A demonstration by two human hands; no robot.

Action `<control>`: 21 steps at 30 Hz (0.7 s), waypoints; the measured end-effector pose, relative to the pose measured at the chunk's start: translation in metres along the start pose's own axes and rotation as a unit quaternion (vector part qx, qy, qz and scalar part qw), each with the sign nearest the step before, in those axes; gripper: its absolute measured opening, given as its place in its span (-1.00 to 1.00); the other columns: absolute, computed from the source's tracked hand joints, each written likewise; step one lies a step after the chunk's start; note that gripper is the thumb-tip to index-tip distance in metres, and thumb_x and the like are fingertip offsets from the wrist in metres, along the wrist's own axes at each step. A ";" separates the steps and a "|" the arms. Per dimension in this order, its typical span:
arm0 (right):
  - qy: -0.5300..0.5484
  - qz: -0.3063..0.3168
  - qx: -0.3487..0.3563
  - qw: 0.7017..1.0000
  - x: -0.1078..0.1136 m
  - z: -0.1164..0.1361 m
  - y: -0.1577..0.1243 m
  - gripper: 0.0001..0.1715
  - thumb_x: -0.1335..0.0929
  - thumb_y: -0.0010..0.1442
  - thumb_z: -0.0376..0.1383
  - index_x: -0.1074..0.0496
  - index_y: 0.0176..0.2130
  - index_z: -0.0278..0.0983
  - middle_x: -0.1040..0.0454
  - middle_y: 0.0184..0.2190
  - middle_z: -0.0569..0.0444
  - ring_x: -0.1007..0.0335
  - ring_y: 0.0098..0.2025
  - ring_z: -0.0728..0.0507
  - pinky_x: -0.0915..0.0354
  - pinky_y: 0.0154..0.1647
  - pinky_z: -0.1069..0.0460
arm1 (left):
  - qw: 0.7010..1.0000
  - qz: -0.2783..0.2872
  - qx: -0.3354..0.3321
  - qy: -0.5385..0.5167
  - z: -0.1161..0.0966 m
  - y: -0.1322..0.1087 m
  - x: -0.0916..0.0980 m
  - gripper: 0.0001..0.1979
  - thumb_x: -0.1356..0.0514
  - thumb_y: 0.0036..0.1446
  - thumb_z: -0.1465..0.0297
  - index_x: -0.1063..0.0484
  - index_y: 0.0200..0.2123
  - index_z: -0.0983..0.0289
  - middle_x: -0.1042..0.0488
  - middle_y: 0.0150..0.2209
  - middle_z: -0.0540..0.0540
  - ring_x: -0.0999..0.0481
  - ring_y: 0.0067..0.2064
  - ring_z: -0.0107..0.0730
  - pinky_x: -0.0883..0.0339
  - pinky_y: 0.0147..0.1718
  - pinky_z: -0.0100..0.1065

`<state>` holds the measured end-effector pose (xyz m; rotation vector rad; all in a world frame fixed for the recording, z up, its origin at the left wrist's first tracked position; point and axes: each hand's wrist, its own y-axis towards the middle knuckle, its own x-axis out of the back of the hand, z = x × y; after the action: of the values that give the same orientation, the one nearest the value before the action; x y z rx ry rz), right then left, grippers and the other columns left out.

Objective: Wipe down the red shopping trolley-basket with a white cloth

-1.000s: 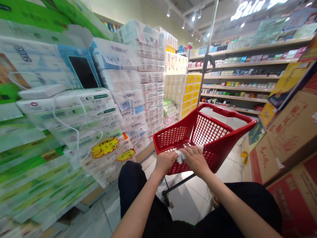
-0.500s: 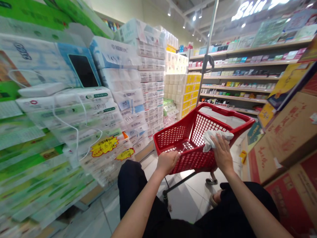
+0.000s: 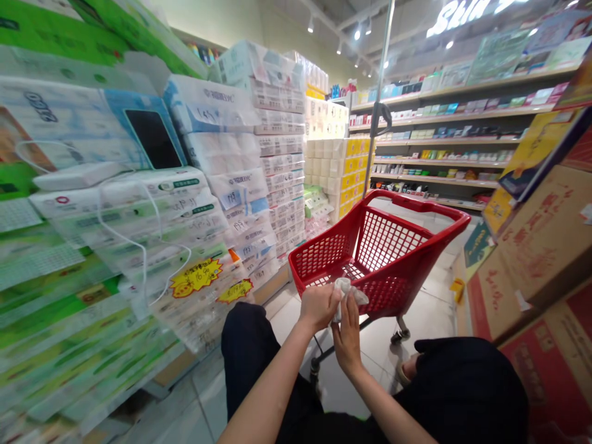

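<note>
Two bare hands are at the near end of a red shopping cart (image 3: 414,271), which stands on the tiled floor between the person's knees and the aisle. From where I stand, a crumpled white cloth (image 3: 343,285) is only partly visible: it lies at the cart's near rim, between the two hands, and the fingers cover its lower portion. The stretch of rim beneath the hands is concealed, as are both palms. One caster (image 3: 400,336) shows clearly at the right of the cart; the wheel nearer the person's left leg is dim. The metal pole (image 3: 377,102) beyond the cart and the lit sign (image 3: 457,17) are cut off above. Lettering on the stacked tissue packs (image 3: 281,148) is distorted and mostly unreadable, and the outermost packs at left are smeared. The phone (image 3: 155,139) leaning against the packs shows a dark screen. As to pose, both forearms reach forward and converge. The left hand (image 3: 319,307) is closed in a fist on the near rim, knuckles up, thumb side toward the cloth. The right hand (image 3: 348,336) stands nearly upright beside it, fingers extended and laid against the cloth; whether it also grips the cloth cannot be determined. Cardboard cartons (image 3: 546,231) flank the cart on the right, well apart from both hands.
</note>
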<state>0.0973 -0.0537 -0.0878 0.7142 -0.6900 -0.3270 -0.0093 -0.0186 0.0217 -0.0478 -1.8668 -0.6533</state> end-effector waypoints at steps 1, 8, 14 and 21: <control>-0.015 -0.017 -0.004 1.000 0.000 -0.002 0.005 -0.25 -0.13 0.32 -0.27 0.27 0.38 -0.05 0.24 0.40 -0.02 0.28 0.40 -0.32 0.01 0.25 -0.43 | 1.000 -0.005 -0.004 -0.004 -0.001 -0.001 0.000 -0.56 0.17 0.35 0.25 -0.46 -0.31 0.22 -0.57 -0.32 0.09 -0.50 -0.33 -0.31 -0.14 -0.39 -0.37; -0.080 -0.112 -0.014 0.990 0.035 -0.033 0.054 -0.39 -0.14 0.28 -0.30 -0.08 0.29 -0.08 -0.09 0.26 -0.10 0.06 0.30 -0.32 -0.03 0.20 -0.33 | 1.000 -0.003 -0.006 -0.010 -0.010 -0.002 -0.003 -0.59 0.18 0.35 0.26 -0.43 -0.30 0.21 -0.56 -0.29 0.07 -0.49 -0.30 -0.31 -0.13 -0.37 -0.35; -0.085 -0.243 -0.156 0.954 0.079 -0.103 0.100 -0.41 -0.22 0.15 -0.26 -0.15 0.17 -0.31 -0.15 0.03 -0.23 -0.04 0.15 -0.40 -0.06 0.12 -0.33 | 1.000 0.003 0.006 -0.008 -0.016 -0.003 -0.004 -0.59 0.20 0.35 0.27 -0.40 -0.31 0.21 -0.55 -0.32 0.06 -0.48 -0.31 -0.32 -0.10 -0.38 -0.36; 0.041 -0.206 -0.146 0.967 0.019 -0.047 0.062 -0.53 -0.18 0.19 -0.29 -0.07 0.10 -0.24 -0.16 0.01 -0.20 -0.10 0.08 -0.32 -0.06 0.13 -0.31 | 1.000 0.010 0.017 0.008 -0.021 0.004 -0.010 -0.70 0.12 0.31 0.30 -0.38 -0.26 0.21 -0.55 -0.28 0.07 -0.50 -0.28 -0.29 -0.12 -0.39 -0.35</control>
<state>0.1462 0.0047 -0.0618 0.5808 -0.3980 -0.7615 0.0136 -0.0223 0.0197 -0.0396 -1.8596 -0.6056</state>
